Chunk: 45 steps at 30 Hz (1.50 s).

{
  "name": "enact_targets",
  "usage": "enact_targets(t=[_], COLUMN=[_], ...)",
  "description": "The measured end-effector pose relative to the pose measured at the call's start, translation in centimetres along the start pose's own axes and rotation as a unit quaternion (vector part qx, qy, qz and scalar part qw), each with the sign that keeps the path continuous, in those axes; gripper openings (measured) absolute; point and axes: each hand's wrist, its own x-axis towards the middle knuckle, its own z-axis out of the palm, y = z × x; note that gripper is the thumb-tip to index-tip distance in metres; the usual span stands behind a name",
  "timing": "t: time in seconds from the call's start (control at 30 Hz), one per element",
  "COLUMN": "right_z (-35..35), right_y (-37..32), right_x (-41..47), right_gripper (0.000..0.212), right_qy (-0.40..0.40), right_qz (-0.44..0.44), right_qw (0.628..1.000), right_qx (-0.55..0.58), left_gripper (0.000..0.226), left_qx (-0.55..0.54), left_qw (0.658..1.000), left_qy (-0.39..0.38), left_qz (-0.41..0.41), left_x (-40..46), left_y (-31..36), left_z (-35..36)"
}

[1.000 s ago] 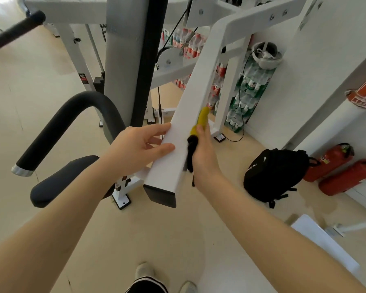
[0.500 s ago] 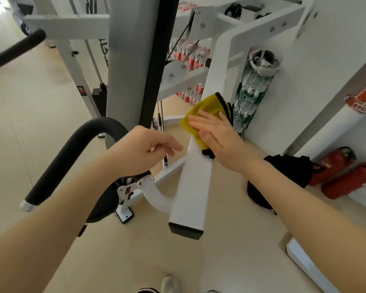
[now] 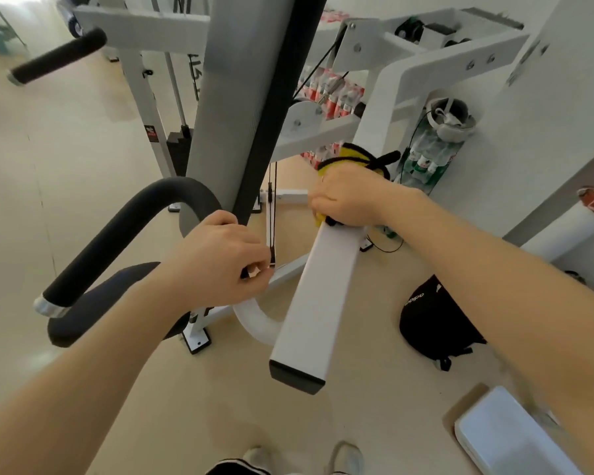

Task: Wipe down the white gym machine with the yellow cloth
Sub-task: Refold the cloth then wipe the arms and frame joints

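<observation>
gripping yellow cloth (image 3: 352,157) | right hand (image 3: 348,197) curled over it on white beam (image 3: 318,296); left hand (image 3: 220,265) loose

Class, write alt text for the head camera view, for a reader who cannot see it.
A right hand grips a yellow cloth around a slanted white bar of a gym machine. The left hand, fingers curled, hangs beside the bar, holding nothing visible. A black bag lies on the floor.

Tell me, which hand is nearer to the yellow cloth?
Right. The right hand grips the yellow cloth around the white beam; the left hand is apart, lower and to its left.
</observation>
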Motion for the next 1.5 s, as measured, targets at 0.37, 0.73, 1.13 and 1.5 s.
enact_targets(t=[0.37, 0.73, 1.13, 1.5], right_z=[0.9, 1.6, 3.1, 7.5], right_y=[-0.4, 5.2, 7.1, -3.0], right_x=[-3.2, 0.3, 1.3, -3.9], right_gripper=[0.041, 0.056, 0.052, 0.061], right_qy=[0.032, 0.14, 0.274, 0.303], right_qz=[-0.265, -0.126, 0.1, 0.233], right_qw=[0.954, 0.98, 0.912, 0.548], right_qx=[0.134, 0.058, 0.287, 0.743], left_gripper=[0.026, 0.046, 0.057, 0.1], left_qx=[0.007, -0.106, -0.028, -0.166], left_qw=[0.998, 0.958, 0.978, 0.974], left_qy=[0.006, -0.122, -0.145, -0.125], left_qz=[-0.06, -0.237, -0.144, -0.088], left_x=[1.8, 4.8, 5.8, 6.8], left_y=[2.5, 6.3, 4.5, 3.3], left_z=[-0.3, -1.1, -0.8, -0.7])
